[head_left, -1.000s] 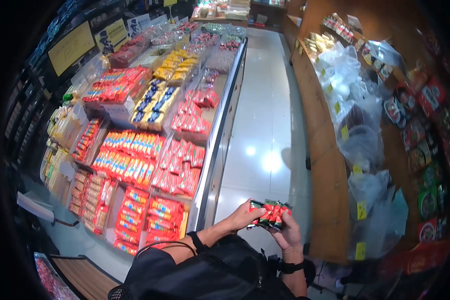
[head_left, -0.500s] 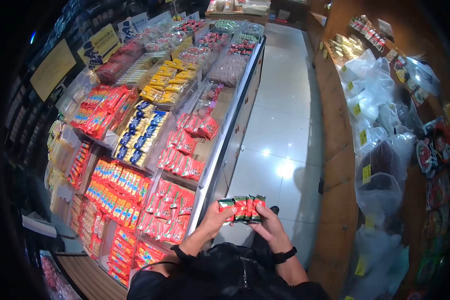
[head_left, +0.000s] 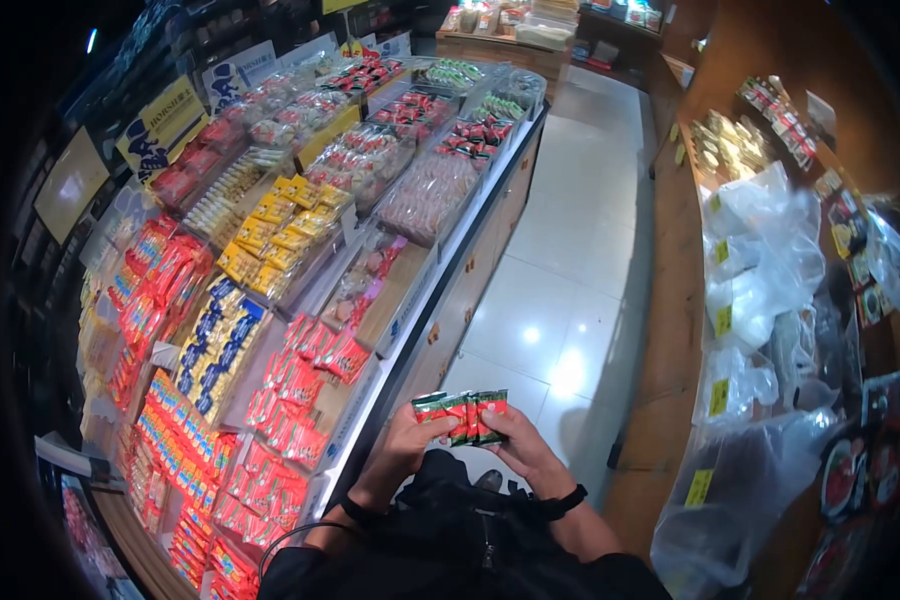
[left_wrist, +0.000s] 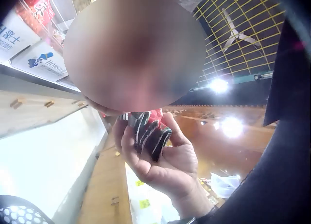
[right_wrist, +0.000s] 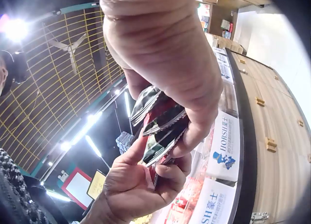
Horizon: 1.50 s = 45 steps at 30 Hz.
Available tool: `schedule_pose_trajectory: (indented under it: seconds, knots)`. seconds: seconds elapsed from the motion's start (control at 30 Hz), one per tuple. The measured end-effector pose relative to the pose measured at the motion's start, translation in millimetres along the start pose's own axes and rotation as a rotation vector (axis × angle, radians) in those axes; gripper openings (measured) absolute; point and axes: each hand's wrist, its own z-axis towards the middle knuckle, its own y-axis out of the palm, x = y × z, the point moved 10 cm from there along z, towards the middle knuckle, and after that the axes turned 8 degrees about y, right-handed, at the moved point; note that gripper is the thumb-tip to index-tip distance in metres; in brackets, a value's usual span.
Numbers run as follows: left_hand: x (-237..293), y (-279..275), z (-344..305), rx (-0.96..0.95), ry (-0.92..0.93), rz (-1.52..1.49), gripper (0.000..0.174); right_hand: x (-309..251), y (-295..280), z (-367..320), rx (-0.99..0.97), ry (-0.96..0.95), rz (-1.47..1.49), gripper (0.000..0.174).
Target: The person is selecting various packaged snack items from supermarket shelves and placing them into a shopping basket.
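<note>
In front of the body, both hands hold a small row of red and dark-green snack packets (head_left: 460,415) with crimped ends. My left hand (head_left: 407,447) grips the left end, its thumb lying across the front of the wrappers. At the other end, my right hand (head_left: 528,452) pinches the packets between thumb and fingers. Several packets (right_wrist: 163,124) stand side by side in the right wrist view, with the right hand large above and the left hand below. A blurred oval hides the upper part of the left wrist view.
Along the left runs a display counter (head_left: 440,330) with bins of red packets (head_left: 290,400), yellow packets (head_left: 280,235) and blue-and-cream packets (head_left: 220,345). A tiled aisle (head_left: 570,260) lies ahead. To the right, clear plastic bags (head_left: 760,290) with yellow tags hang beside wooden shelving.
The view has turned, and the counter's far end shows more fully. The hands and packets have shifted left in the head view, and the packets now lie flatter in a row. Both hands keep their hold.
</note>
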Motion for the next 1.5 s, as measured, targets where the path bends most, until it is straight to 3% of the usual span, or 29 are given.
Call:
schedule_pose_trajectory:
  seconds: [0.07,0.2,0.3,0.43,0.53,0.7,0.93,1.07,1.17,1.27,1.5]
  knots:
    - [-0.5,14.0,32.1,-0.060,0.006,-0.081,0.028,-18.7,-20.9,16.7,0.022,0.019,-0.016,0.034]
    - [-7.6,15.2,106.4,0.078,-0.067,-0.037,0.027,-76.8,-50.8,52.1,0.068,0.044,-0.064,0.034]
    - [-8.9,24.1,187.3,-0.001,-0.044,0.010,0.027,-132.4,-79.5,91.9,0.086,-0.007,-0.096,0.034]
    - [36.6,49.7,279.0,0.001,-0.018,-0.014,0.027,-220.5,-80.6,137.9,0.115,-0.042,-0.078,0.036]
    - [57.5,36.1,341.4,0.021,0.014,0.069,0.034,-273.0,-74.7,181.9,0.104,-0.051,-0.045,0.036]
    - [85.3,6.4,406.4,0.193,0.062,0.003,0.035,-318.6,-75.3,257.2,0.057,0.026,-0.014,0.041]
    - [128.8,-18.4,493.2,0.419,0.195,0.026,0.033,-391.6,-93.2,382.1,-0.019,0.126,-0.136,0.033]
    - [149.5,-16.3,561.1,0.514,0.239,-0.005,0.030,-460.5,-100.0,443.5,-0.034,0.145,-0.234,0.031]
    - [155.2,-21.8,612.0,0.656,0.296,-0.020,0.025,-511.9,-103.8,494.1,-0.023,0.073,-0.393,0.030]
    - [143.0,-54.1,647.9,0.750,0.320,0.026,0.023,-533.9,-143.2,560.3,0.010,-0.018,-0.820,0.025]
    - [124.1,-66.2,666.5,0.803,0.214,0.075,0.026,-553.2,-167.5,601.3,0.085,-0.024,-1.191,0.028]
